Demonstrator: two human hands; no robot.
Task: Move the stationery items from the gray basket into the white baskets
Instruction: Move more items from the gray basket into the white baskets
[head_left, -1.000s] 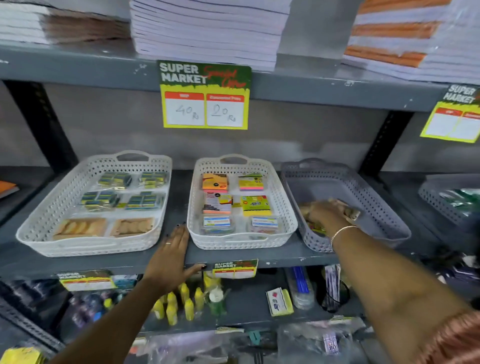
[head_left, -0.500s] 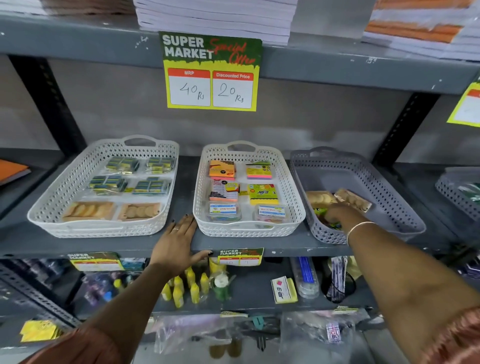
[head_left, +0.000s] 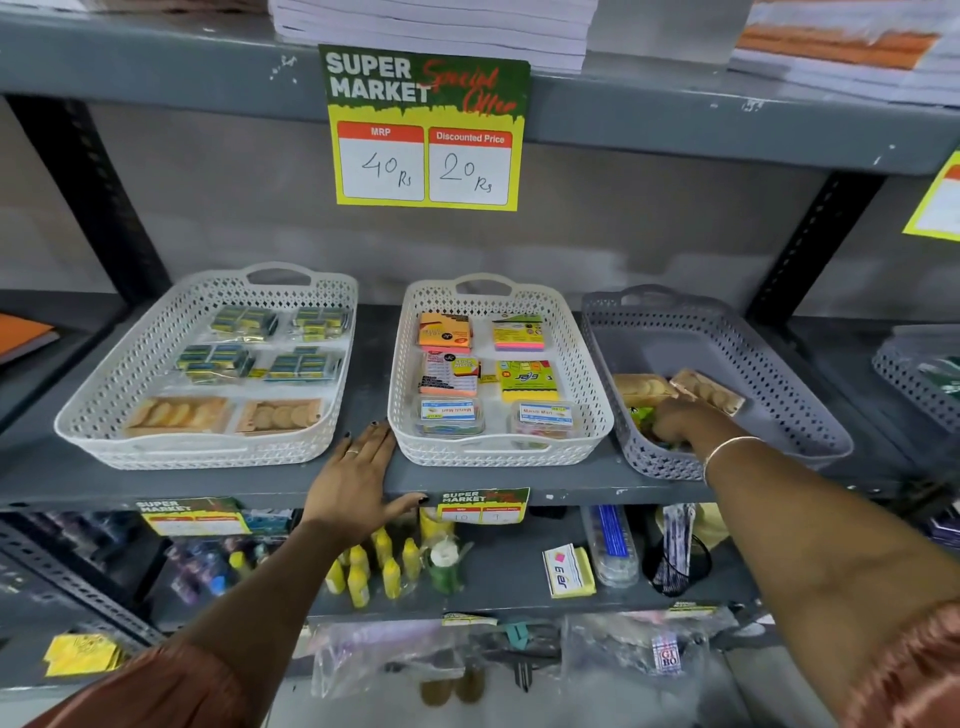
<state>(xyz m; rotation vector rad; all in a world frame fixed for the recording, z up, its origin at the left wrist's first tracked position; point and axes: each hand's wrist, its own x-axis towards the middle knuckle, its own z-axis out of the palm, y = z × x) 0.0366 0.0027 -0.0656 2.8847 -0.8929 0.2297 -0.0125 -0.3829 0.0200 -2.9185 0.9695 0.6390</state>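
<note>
Since last frame I see right hand (head_left: 675, 422) dipped deeper into gray basket (head_left: 810, 410); grip unclear. Left hand (head_left: 358, 480) flat, open on shelf (head_left: 519, 475), holding nothing.

Left hand (head_left: 358, 475) is laid flat, palm down, on the front edge of the shelf (head_left: 208, 480), fingers extended and held together, thumb splayed out to the right along the shelf lip. A ring is worn on one finger; dark polish is seen on the nails. Left forearm is extended up from the lower left, a rust-coloured sleeve at the elbow.

Right hand (head_left: 675, 423) is reached forward and down, knuckles up, fingers curled under and hidden; grip cannot be judged. A thin bangle (head_left: 727, 447) is worn at the wrist. Right forearm is extended from the lower right.
</note>
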